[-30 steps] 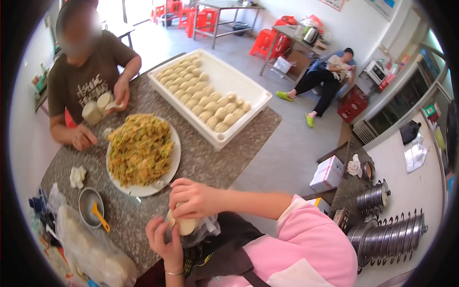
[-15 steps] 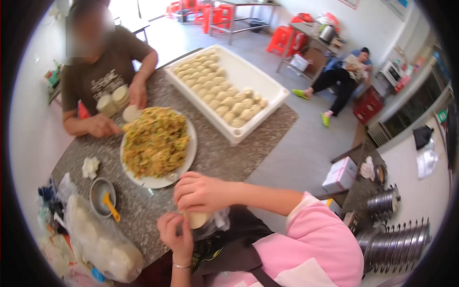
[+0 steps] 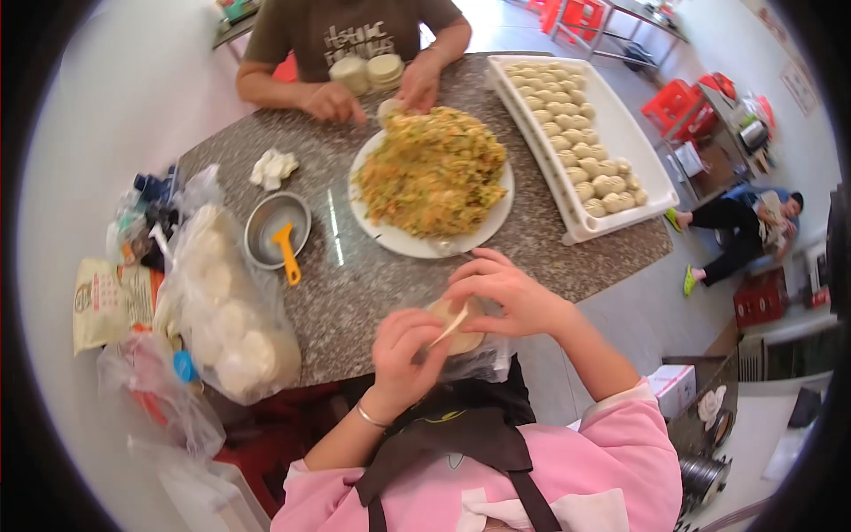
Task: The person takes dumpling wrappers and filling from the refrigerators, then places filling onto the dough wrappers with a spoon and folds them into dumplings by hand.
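Both my hands meet over the table's near edge, below a white plate (image 3: pixel 390 244) heaped with chopped filling (image 3: pixel 434 173). My left hand (image 3: pixel 403 355) pinches the edge of a thin round dough wrapper (image 3: pixel 456 330), which has a raised fold. On its right side, my right hand (image 3: pixel 505 297) has its fingers bent around the same wrapper. More round wrappers seem to lie under it on a clear plastic bag (image 3: pixel 483 362). A white tray (image 3: pixel 620 226) of pleated buns (image 3: pixel 576 142) stands at the right.
Across the table a person (image 3: pixel 355 44) handles a wrapper beside the filling. To the left are a metal bowl (image 3: pixel 257 235) with an orange-handled tool (image 3: pixel 288 253), a crumpled tissue (image 3: pixel 273 168) and bagged wrappers (image 3: pixel 230 319). Another person (image 3: pixel 745 230) reclines at the right.
The view has swung right, so the table and tray appear turned. My hands have moved slightly apart, and a fold of the wrapper now shows between them. The co-worker's hand has reached the filling.
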A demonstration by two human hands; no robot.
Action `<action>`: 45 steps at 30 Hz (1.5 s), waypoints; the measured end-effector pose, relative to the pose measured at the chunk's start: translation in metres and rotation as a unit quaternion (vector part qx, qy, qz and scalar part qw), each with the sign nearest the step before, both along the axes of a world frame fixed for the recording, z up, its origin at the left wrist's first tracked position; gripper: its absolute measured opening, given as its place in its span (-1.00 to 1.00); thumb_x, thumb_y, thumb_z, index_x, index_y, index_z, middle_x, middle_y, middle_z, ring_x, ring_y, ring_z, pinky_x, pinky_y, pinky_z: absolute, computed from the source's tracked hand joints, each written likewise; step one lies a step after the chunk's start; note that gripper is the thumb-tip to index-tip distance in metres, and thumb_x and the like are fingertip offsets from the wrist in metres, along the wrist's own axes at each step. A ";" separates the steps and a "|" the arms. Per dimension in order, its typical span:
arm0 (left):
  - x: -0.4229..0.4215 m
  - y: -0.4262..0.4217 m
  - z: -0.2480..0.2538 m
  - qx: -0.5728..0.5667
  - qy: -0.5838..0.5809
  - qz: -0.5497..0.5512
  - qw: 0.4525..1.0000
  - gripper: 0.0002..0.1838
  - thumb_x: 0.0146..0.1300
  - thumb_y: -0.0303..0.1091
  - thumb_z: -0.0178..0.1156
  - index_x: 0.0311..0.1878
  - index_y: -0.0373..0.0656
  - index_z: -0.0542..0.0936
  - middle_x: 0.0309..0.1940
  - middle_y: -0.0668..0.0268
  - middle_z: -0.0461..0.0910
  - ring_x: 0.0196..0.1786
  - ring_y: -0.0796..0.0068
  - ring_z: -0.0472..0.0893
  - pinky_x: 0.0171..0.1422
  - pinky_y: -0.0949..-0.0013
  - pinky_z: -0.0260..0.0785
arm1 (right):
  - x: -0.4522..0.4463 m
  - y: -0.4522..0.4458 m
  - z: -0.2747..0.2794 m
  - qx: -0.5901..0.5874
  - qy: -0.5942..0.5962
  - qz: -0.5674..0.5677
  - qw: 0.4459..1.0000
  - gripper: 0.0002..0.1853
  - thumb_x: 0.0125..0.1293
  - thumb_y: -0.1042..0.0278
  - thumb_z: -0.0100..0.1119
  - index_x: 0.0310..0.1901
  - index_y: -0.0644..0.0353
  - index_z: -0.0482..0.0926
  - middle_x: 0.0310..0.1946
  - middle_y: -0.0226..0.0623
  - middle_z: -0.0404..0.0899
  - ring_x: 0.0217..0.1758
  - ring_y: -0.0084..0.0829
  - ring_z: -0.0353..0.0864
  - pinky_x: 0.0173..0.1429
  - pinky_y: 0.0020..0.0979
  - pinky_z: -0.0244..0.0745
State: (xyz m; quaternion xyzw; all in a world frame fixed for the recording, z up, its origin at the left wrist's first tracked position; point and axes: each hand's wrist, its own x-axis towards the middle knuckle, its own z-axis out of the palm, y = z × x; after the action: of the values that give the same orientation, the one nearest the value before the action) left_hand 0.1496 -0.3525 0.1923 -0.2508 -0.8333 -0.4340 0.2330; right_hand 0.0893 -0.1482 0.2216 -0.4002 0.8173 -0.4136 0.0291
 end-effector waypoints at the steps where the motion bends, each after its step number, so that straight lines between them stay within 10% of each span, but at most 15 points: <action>1: 0.001 0.003 0.002 0.103 -0.053 -0.028 0.993 -0.84 0.05 -0.50 0.31 -0.29 -0.18 0.55 -0.29 0.24 0.58 -0.20 0.24 0.56 -0.05 0.27 0.37 | 0.000 0.005 -0.004 0.016 -0.004 0.004 1.000 -0.59 0.03 0.26 0.38 -0.04 0.10 0.57 -0.11 -0.32 0.58 0.11 -0.27 0.47 0.39 -0.09 0.10; 4: 0.009 -0.002 0.000 0.284 -0.185 -0.059 0.939 -0.89 0.23 -0.49 0.21 -0.19 -0.21 0.50 -0.20 0.21 0.61 -0.18 0.38 0.60 -0.04 0.39 0.43 | 0.002 0.011 -0.004 0.018 -0.008 0.007 1.000 -0.59 0.04 0.23 0.38 -0.05 0.10 0.57 -0.06 -0.26 0.56 0.15 -0.27 0.45 0.41 -0.07 0.06; 7: -0.006 -0.010 -0.001 0.553 -0.336 -0.079 0.758 -0.78 0.32 -0.50 0.10 0.01 -0.25 0.41 -0.03 0.21 0.59 -0.05 0.46 0.61 0.04 0.42 0.44 | 0.003 0.027 -0.010 -0.031 -0.061 -0.070 0.995 -0.62 0.08 0.34 0.34 -0.03 0.16 0.56 -0.09 -0.24 0.57 0.05 -0.24 0.50 0.28 -0.19 0.28; 14: -0.026 -0.032 -0.008 0.656 -0.420 -0.112 0.617 -0.73 0.34 -0.44 0.09 0.09 -0.23 0.43 0.03 0.23 0.55 0.08 0.43 0.55 0.21 0.31 0.41 | 0.009 0.022 -0.038 0.073 0.027 -0.237 0.968 -0.62 0.14 0.52 0.20 0.04 0.12 0.53 -0.41 -0.25 0.49 -0.34 -0.27 0.54 -0.21 -0.29 0.47; 30: -0.040 -0.032 -0.023 0.542 -0.509 -0.094 0.662 -0.64 0.30 -0.48 0.06 0.15 -0.36 0.40 0.06 0.18 0.52 0.07 0.37 0.56 0.18 0.30 0.42 | 0.013 0.020 -0.043 -0.034 -0.034 -0.304 0.951 -0.70 0.26 0.58 0.07 0.02 0.25 0.59 -0.52 -0.28 0.52 -0.50 -0.57 0.44 -0.38 -0.50 0.35; 45: -0.060 -0.011 -0.012 0.684 -0.520 -0.240 0.452 -0.55 0.46 -0.27 -0.18 0.24 -0.45 0.26 0.22 -0.06 0.37 0.30 0.07 0.36 0.45 0.09 0.17 | 0.026 0.003 -0.032 0.010 -0.070 -0.249 0.966 -0.71 0.23 0.57 0.09 0.00 0.26 0.60 -0.45 -0.16 0.60 -0.48 -0.42 0.53 -0.33 -0.45 0.41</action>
State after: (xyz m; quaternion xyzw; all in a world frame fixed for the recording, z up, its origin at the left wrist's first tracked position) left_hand 0.0893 -0.3633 0.1801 0.0713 -0.1409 -0.9525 -0.2603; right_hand 0.1157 -0.1454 0.1894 -0.1535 0.8913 -0.4264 -0.0139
